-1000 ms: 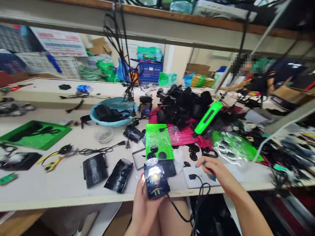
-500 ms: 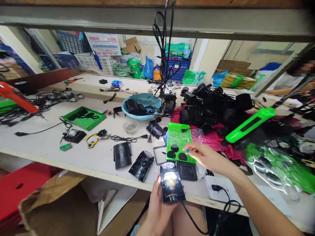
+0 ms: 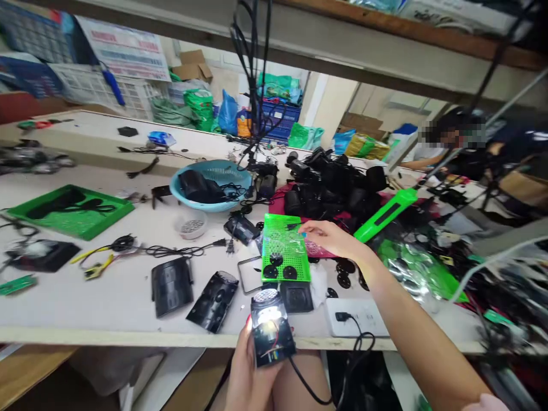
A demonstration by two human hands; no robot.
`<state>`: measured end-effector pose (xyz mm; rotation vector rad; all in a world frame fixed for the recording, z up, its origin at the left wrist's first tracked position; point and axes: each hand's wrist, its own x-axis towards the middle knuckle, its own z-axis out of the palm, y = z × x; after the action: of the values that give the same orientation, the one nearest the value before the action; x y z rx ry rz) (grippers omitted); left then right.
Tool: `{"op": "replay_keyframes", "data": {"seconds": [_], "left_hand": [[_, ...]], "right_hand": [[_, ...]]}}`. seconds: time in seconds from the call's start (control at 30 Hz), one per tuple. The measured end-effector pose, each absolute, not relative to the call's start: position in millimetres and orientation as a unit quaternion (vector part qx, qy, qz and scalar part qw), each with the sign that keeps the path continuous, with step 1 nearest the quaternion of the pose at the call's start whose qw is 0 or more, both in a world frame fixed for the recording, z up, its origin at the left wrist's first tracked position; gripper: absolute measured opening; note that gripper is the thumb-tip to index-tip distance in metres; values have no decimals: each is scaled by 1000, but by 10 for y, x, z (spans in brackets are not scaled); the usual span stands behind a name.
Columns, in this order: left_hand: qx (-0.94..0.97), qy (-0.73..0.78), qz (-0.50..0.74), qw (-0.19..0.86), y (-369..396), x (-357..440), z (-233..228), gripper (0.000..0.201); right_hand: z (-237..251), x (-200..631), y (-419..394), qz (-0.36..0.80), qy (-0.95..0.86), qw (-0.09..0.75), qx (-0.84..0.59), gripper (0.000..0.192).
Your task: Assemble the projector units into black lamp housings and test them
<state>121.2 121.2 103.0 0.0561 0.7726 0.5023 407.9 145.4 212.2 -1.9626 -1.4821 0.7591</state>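
A long pale work surface (image 3: 107, 297) runs across a cluttered workshop, with a shelf overhead, crates and bags behind it, and another person seated at the far right.

The left hand (image 3: 248, 371) is closed around a small black device (image 3: 270, 328) with a round grille and a lit face, held upright just off the near edge of the surface; thin coloured wires show on its front and a black cable (image 3: 308, 382) trails down from it. The right hand (image 3: 329, 238) reaches out over the surface with loosely curled, nearly closed fingers, its fingertips at the upper right corner of a green perforated tray (image 3: 285, 254); whether they grip anything cannot be told. Black round discs lie on the tray's near part.

Just beside the tray's near edge sits a black square part (image 3: 297, 295), and to the right a white power strip (image 3: 357, 317) with a plug in it. Left of the device lie two black housings (image 3: 171, 285). Farther back stand a blue basket (image 3: 209, 185), a heap of black parts (image 3: 334, 182) and a green tool (image 3: 385, 214).
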Motion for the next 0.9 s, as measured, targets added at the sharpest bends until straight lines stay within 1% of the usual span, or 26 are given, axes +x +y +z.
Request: {"op": "replay_keyframes", "data": {"seconds": [0.13,0.23,0.33,0.43,0.5,0.53,0.6,0.67,0.73,0.77,0.8,0.83,0.9], "left_hand": [[84,404,246,877,1268,1262,1083,52],[123,416,217,874,1322,1307,1106,59],[128,412,209,878,1356,1359,1078,54],[89,399,219,886,1321,1384,1033,40],[45,372,222,900,1268,1377,1021,30],[29,357,218,908,1241,1370,1022,29],[17,331,212,919,1198,1355,1036,35],[21,313,213,925,1166,1340,1056,44],[27,301,221,927,1129,1325,1066,51],[28,298,227,927,1106,1318,1063,52],[27,296,231,926,1081,1312,1054,54],[24,297,235,925,1057,1306,1040,56],[19,297,238,925,1014,1290,1005,59]], "right_hand": [[1993,4461,762,319,-479,267,-773,36],[1913,4672,264,311,-422,245,-816,36],[1863,4729,-44,285,-388,227,-847,34],[1870,4547,-44,283,-402,213,-844,34],[1938,4307,138,289,-433,210,-827,36],[1994,4164,275,290,-453,213,-816,38],[2139,3838,624,297,-510,247,-769,38],[2283,3454,1041,307,-591,269,-695,33],[2353,3013,1490,309,-684,254,-610,28],[2342,2781,1714,306,-723,243,-569,30],[2297,2553,1931,293,-761,221,-536,37],[2221,2335,2136,271,-792,184,-515,50],[2006,1956,2488,268,-811,147,-499,84]]}}
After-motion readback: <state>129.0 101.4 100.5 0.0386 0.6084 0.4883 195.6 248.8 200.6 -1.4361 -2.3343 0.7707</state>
